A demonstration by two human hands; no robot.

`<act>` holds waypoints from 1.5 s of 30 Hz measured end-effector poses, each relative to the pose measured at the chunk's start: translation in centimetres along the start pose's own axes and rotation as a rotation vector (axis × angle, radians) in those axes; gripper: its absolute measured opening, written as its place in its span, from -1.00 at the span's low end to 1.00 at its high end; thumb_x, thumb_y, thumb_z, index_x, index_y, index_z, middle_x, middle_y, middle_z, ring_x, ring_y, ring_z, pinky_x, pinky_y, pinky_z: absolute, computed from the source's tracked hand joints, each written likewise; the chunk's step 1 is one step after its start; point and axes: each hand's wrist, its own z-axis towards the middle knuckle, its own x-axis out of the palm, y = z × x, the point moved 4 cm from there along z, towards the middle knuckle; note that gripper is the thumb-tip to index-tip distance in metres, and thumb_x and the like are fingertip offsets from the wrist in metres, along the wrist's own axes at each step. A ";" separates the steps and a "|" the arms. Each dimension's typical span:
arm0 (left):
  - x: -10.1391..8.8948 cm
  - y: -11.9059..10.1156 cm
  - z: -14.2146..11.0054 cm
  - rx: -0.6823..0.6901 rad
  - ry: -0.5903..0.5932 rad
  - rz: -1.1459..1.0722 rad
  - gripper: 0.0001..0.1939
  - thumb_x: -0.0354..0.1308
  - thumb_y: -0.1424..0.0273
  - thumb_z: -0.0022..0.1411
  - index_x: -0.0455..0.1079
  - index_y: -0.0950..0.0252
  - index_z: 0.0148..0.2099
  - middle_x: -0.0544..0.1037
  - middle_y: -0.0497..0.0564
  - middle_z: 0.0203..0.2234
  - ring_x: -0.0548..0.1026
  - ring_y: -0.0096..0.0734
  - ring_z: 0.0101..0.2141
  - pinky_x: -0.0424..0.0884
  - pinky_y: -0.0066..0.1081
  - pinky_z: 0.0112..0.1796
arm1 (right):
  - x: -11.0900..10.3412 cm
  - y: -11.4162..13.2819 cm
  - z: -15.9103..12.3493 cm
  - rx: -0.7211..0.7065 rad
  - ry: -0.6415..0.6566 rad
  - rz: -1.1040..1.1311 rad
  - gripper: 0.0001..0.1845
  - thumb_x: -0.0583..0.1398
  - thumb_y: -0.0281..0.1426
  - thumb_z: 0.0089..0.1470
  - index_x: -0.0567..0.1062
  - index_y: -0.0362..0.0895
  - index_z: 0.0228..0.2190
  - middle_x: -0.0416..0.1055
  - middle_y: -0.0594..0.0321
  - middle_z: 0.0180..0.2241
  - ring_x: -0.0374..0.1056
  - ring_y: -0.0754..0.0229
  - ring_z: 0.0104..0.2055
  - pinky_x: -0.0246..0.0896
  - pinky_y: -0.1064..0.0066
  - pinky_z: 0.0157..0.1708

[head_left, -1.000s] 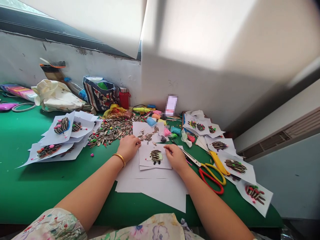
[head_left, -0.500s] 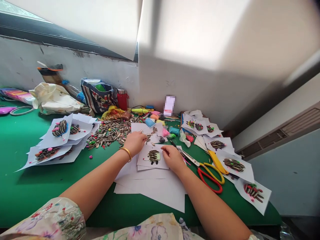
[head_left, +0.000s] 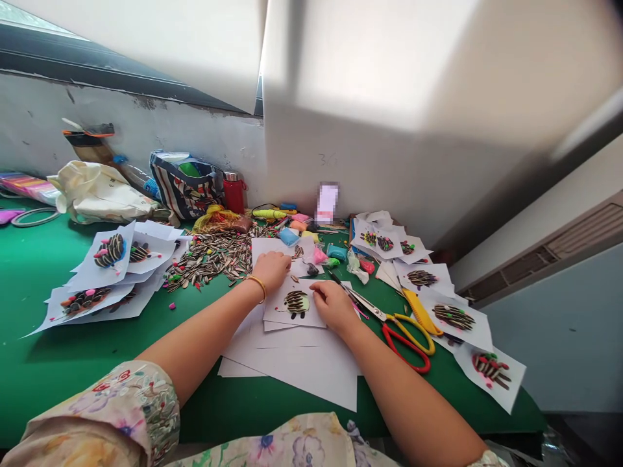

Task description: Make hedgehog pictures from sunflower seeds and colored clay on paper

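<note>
A small white card (head_left: 277, 311) lies in front of me, bearing a hedgehog made of striped sunflower seeds (head_left: 296, 303) on pale green clay, with dark feet. At its upper right edge, my right hand (head_left: 333, 306) has its fingers curled and closed on the card. My left hand (head_left: 271, 271), with a gold bangle at the wrist, reaches over another white sheet (head_left: 263, 246) holding a few loose seeds (head_left: 298, 251). Its fingers are drawn together near those seeds; whatever is between the fingertips is hidden. White paper sheets (head_left: 311, 370) lie beneath the card.
Loose sunflower seeds (head_left: 214, 256) are heaped at left. Finished hedgehog cards (head_left: 100, 275) form a left-hand stack, and more cards (head_left: 479, 324) line the right. Large scissors (head_left: 409, 340) lie beside my right forearm. Coloured clay packets (head_left: 337, 253) and a red bottle (head_left: 234, 192) stand behind.
My left hand has shifted slightly up and right, toward the loose seeds on the rear sheet. My right hand stays at the card's edge. The whole view has moved a little.
</note>
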 end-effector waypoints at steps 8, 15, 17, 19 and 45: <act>-0.5 -0.6 -3.2 0.053 -0.067 -0.247 -0.66 -0.07 0.42 0.33 0.51 0.27 -0.02 0.55 0.12 -0.19 0.48 -0.21 -0.13 0.36 -0.29 -0.06 | 0.0 0.5 -0.1 -0.048 0.019 -0.055 -0.76 0.15 -0.55 0.09 0.57 -0.10 -0.24 0.53 0.18 -0.23 0.37 0.11 -0.12 0.25 0.27 -0.05; 0.7 -1.0 -5.9 0.051 -0.078 -0.357 -0.55 -0.08 0.55 0.20 0.55 0.17 -0.03 0.46 0.06 -0.33 0.44 -0.24 -0.20 0.38 -0.28 -0.12 | -0.2 0.8 -0.5 -0.039 -0.005 -0.126 -0.78 0.19 -0.52 0.10 0.63 -0.04 -0.30 0.50 0.20 -0.32 0.36 0.11 -0.17 0.24 0.30 -0.12; 1.1 -0.9 -6.0 0.052 -0.077 -0.384 -0.55 -0.08 0.56 0.19 0.56 0.18 -0.04 0.46 0.05 -0.32 0.43 -0.25 -0.20 0.37 -0.29 -0.11 | -0.2 0.7 -0.6 -0.034 -0.010 -0.138 -0.78 0.20 -0.50 0.10 0.63 -0.03 -0.30 0.50 0.20 -0.32 0.36 0.11 -0.18 0.23 0.30 -0.13; 1.4 -0.9 -6.0 0.071 -0.065 -0.377 -0.55 -0.09 0.55 0.20 0.56 0.20 -0.05 0.46 0.06 -0.33 0.43 -0.25 -0.21 0.36 -0.30 -0.12 | -0.3 0.6 -0.7 -0.031 -0.016 -0.153 -0.79 0.20 -0.49 0.11 0.64 -0.03 -0.30 0.50 0.20 -0.33 0.36 0.11 -0.18 0.23 0.30 -0.14; 1.9 -1.5 -6.3 0.131 0.037 -0.193 -0.55 -0.08 0.51 0.24 0.52 0.16 0.05 0.55 0.06 -0.29 0.46 -0.22 -0.19 0.32 -0.31 -0.14 | -0.2 1.5 -1.4 -0.031 0.015 -0.215 -0.76 0.18 -0.44 0.17 0.64 -0.01 -0.21 0.51 0.22 -0.31 0.36 0.13 -0.19 0.15 0.30 -0.15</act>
